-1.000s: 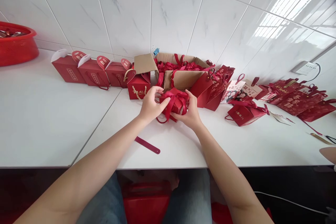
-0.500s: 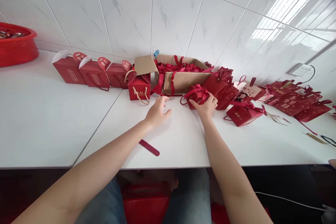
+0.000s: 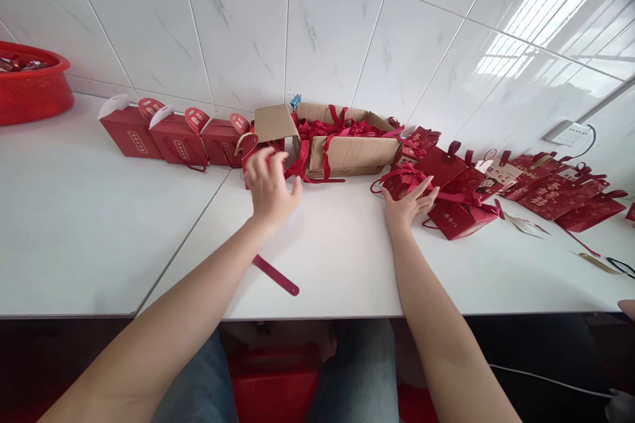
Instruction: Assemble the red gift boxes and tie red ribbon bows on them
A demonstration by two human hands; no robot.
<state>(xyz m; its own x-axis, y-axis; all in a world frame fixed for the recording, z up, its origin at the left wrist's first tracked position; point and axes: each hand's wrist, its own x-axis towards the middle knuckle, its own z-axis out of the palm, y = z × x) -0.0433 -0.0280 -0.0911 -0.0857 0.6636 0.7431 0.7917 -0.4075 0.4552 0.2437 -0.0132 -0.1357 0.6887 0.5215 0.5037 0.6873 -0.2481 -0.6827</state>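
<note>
Against the spread right hand (image 3: 405, 208) sits a ribboned box (image 3: 397, 183), left hand (image 3: 270, 190) spread too.

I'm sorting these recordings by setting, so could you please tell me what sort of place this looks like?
Probably an indoor gift-box workspace: red boxes line a white table, and a carton of red ribbons stands by the tiled wall.

You have two bow-tied boxes (image 3: 456, 219) in deep red with crimson ribbons (image 3: 459, 199); the plain strap (image 3: 276, 275) nearest you is maroon, the carton (image 3: 352, 155) brown, the clip (image 3: 296, 101) blue, your tabletop (image 3: 99, 231) plain white, the wall tiles (image 3: 238, 20) white with grey marble veining, the basket (image 3: 34, 98) on your left bright red, the cord handle (image 3: 243, 141) golden, and your jeans (image 3: 362, 370) faded blue
</note>
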